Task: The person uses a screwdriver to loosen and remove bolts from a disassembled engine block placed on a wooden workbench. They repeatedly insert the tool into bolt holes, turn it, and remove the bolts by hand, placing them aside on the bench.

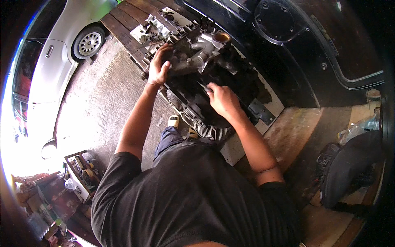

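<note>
Left hand [159,65] on manifold [190,62] edge, can't tell if gripping. Right hand [222,100] clenched around slim tool [202,85], tip pointing up-left, over dark engine [193,98].

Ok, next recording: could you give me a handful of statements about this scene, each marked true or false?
1. The bare left hand is at the left edge of the grey cast-metal engine part. True.
2. The bare right hand is empty. False: it grips a slim, pointed tool.
3. A pale car with a round silver-spoked wheel stands on the left. True.
4. The short-sleeved shirt is bright yellow. False: it is black.
5. A flat, dark plate lies right of the right hand. True.
</note>
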Motion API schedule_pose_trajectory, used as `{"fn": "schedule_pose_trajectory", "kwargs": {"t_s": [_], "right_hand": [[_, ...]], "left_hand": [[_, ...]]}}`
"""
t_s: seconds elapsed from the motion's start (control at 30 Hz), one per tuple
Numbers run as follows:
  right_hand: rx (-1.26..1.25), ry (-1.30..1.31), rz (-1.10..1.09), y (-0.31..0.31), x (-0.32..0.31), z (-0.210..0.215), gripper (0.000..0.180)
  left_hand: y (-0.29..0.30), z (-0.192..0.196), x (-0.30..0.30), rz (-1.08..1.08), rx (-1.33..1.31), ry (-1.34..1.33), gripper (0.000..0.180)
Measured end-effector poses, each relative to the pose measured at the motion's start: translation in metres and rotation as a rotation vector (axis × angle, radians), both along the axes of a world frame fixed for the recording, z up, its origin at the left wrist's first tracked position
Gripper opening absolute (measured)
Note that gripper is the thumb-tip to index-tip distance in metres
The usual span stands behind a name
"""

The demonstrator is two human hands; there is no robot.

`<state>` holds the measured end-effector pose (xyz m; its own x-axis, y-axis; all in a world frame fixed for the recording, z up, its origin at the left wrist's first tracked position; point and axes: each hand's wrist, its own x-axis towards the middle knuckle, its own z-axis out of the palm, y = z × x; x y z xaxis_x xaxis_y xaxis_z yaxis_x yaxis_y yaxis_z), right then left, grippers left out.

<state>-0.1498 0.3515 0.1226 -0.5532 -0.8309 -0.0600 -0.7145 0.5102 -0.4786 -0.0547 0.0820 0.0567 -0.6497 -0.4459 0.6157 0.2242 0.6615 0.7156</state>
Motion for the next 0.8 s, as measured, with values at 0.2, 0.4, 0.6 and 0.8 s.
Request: {"fn": "schedule_pose_trajectory", "kwargs": {"t_s": [0.2, 0.4, 0.6, 0.8], "right_hand": [[-0.032, 0.026, -0.037, -0.016, -0.003, -0.012, 0.023], [0.031, -0.004, -0.033, 0.003, 0.004, 0.001, 0.025], [-0.022, 0.009, 0.0, -0.005, -0.007, -0.001, 0.023], [0.059, 0.014, -0.044, 0.002, -0.003, 0.004, 0.024]], "left_hand": [[0.0, -0.005, -0.003, -0.039, 0.071, 0.045, 0.078], [-0.001, -0.004, 0.001, -0.03, 0.034, 0.022, 0.078], [0.0, 0.0, 0.0, -0.05, 0.014, 0.039, 0.073], [0.002, -0.001, 0.001, -0.049, 0.043, 0.045, 0.074]]}}
